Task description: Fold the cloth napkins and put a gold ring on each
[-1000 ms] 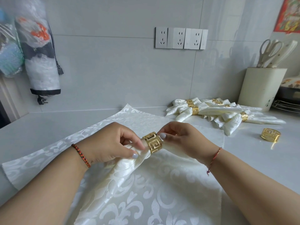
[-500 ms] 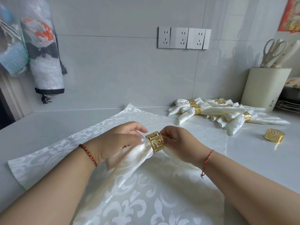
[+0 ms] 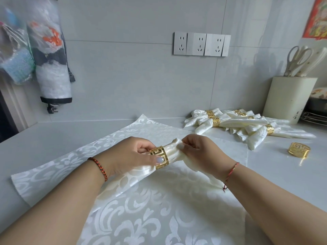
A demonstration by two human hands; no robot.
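Note:
A rolled cream napkin point(image 3: 172, 152) runs through a gold ring point(image 3: 160, 157) above the counter's middle. My left hand point(image 3: 131, 154) pinches the ring, thumb on its front. My right hand point(image 3: 200, 152) pinches the napkin end that sticks out to the right of the ring. Under both hands a flat cream damask napkin point(image 3: 145, 200) lies spread out. Several ringed napkins point(image 3: 230, 122) form a pile at the back right. A loose gold ring point(image 3: 298, 150) lies on the counter to the right.
A cream utensil holder point(image 3: 288, 99) with scissors point(image 3: 297, 59) stands at the back right beside a wire rack point(image 3: 314, 117). Bags point(image 3: 51, 55) hang on the left wall. Wall sockets point(image 3: 201, 44) sit above the grey counter point(image 3: 53, 137).
The ring has slid left along the napkin, so more of the napkin end shows to its right. My left hand now holds the ring and my right hand holds the end.

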